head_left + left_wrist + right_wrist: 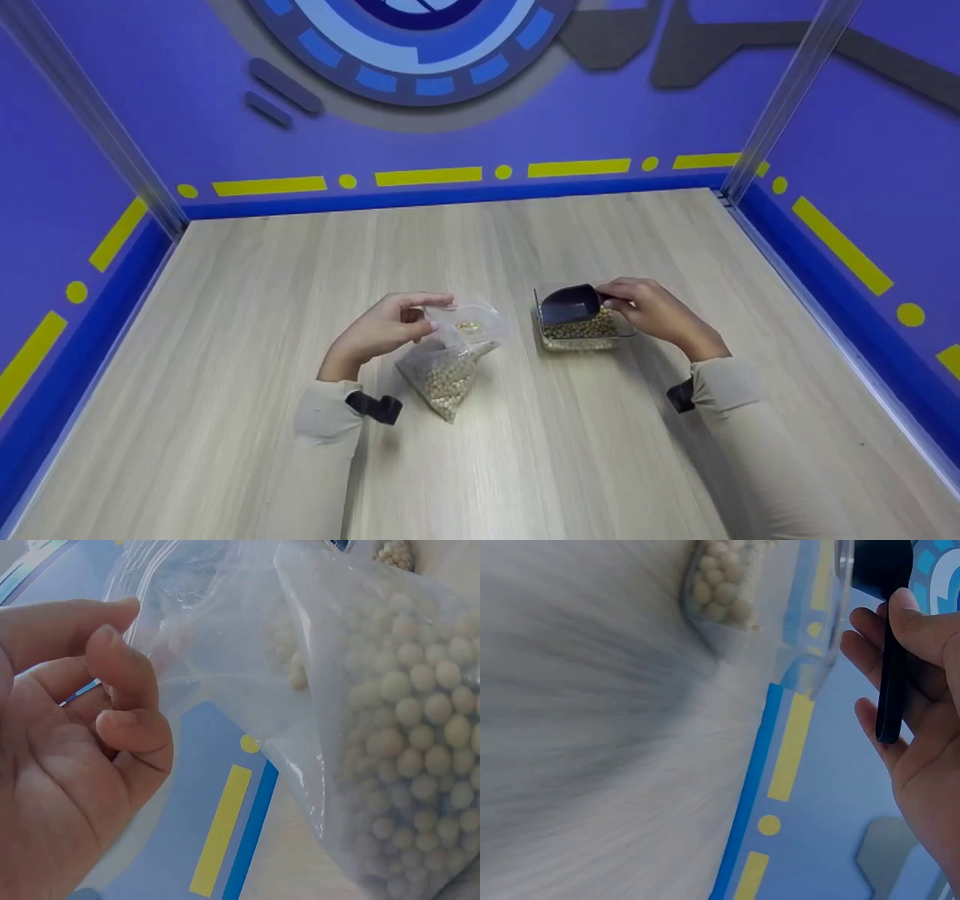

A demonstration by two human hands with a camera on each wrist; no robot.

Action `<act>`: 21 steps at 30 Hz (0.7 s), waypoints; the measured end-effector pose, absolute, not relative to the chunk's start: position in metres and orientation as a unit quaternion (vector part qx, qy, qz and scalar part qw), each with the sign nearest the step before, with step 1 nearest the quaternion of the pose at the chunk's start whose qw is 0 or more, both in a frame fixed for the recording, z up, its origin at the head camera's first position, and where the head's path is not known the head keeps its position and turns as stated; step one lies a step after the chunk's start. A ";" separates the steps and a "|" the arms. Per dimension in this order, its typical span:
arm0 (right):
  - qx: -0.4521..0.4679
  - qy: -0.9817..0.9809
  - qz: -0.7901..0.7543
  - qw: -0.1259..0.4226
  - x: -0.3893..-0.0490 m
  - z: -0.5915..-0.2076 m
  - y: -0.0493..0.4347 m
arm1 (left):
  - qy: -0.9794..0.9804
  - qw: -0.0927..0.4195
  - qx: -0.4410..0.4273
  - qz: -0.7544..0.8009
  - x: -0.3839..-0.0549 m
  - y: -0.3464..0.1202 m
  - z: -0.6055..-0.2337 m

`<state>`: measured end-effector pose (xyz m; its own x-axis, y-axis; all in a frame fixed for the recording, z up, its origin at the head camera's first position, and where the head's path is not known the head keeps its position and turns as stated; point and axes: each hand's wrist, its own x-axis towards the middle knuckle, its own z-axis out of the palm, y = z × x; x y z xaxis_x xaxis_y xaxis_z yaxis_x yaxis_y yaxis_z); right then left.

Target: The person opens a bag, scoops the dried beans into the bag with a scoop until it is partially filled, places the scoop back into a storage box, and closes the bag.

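My left hand (382,330) pinches the open top of a clear zip bag (439,367). Round pale beans (427,712) fill its lower part, and a few more show through the mouth. In the left wrist view the fingers curl at the bag's upper edge. My right hand (656,311) grips a black scoop (570,305) by its handle (892,682), thumb on top. The scoop's bowl is tilted over a clear rectangular container (585,345), and no beans show in it. More of the same beans (581,328) lie inside the container.
Both stand on a light wood-grain table (480,465), the bag left of the container with bare tabletop between them. Blue printed panels (450,150) wall the table at the back and both sides. A black wrist strap (373,407) sits over the left sleeve.
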<state>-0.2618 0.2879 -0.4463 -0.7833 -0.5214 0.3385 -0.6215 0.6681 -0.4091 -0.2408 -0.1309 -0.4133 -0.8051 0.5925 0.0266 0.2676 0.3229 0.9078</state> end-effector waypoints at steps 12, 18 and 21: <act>0.276 -0.924 0.260 0.037 -0.259 -0.458 0.289 | 0.849 0.044 0.249 0.465 -0.239 -0.123 -0.417; 0.280 -0.922 0.267 0.025 -0.260 -0.461 0.289 | 0.851 0.023 0.238 0.468 -0.240 -0.120 -0.422; 0.277 -0.922 0.271 0.015 -0.260 -0.460 0.288 | 0.851 0.018 0.236 0.469 -0.241 -0.120 -0.424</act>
